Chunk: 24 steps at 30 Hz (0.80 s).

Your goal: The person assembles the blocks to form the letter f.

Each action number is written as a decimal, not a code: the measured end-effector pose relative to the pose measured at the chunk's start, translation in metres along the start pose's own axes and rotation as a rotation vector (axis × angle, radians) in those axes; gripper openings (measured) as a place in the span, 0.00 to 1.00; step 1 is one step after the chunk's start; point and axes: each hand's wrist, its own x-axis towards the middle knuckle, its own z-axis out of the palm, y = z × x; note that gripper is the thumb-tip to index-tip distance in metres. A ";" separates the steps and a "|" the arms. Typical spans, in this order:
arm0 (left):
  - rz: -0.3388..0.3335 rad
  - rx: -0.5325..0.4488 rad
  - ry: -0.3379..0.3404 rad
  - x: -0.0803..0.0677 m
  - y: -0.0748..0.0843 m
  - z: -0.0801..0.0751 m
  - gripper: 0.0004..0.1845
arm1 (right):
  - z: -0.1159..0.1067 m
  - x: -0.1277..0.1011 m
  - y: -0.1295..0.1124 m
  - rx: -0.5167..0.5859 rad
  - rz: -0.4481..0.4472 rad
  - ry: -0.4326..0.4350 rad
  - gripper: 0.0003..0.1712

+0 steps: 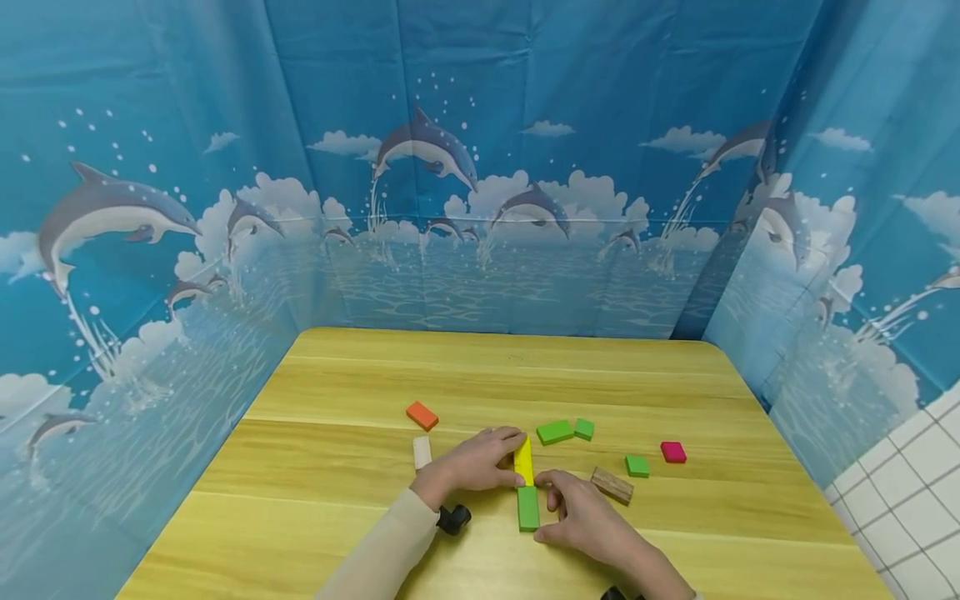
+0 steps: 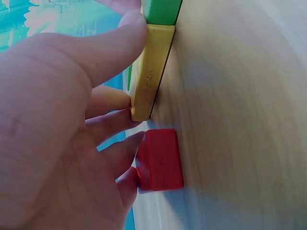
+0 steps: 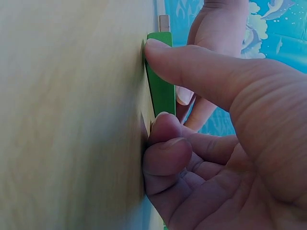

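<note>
A yellow block point(image 1: 523, 461) and a green block point(image 1: 528, 508) lie end to end on the table, touching. My left hand point(image 1: 483, 460) spans the yellow block, its thumb near the joint and fingertips at the far end, pinching it lengthwise. From the right, my right hand point(image 1: 588, 518) holds the green block, thumb by its near end and curled fingers by the joint. In the right wrist view, the thumb lies against the green block point(image 3: 163, 91). A red block point(image 2: 160, 160) shows next to the left hand's lower fingers in the left wrist view; whether they touch is unclear.
An orange block point(image 1: 422, 415) and a pale wooden block point(image 1: 422, 452) lie left of the hands. To the right are two green blocks point(image 1: 555, 432) side by side, a brown wooden block point(image 1: 612, 486), a small green block point(image 1: 637, 466) and a magenta block point(image 1: 673, 452).
</note>
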 end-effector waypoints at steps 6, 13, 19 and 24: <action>0.011 0.056 0.017 0.003 0.002 0.002 0.40 | 0.000 -0.001 -0.001 0.013 0.010 0.006 0.40; 0.010 0.091 0.035 0.004 0.003 0.005 0.41 | 0.000 -0.002 -0.001 -0.008 0.023 0.016 0.39; 0.008 0.097 0.049 0.003 0.002 0.007 0.41 | 0.001 -0.003 0.001 -0.022 -0.006 0.029 0.42; 0.009 0.037 0.081 0.001 0.001 0.006 0.42 | 0.002 -0.002 0.003 -0.023 -0.064 0.056 0.47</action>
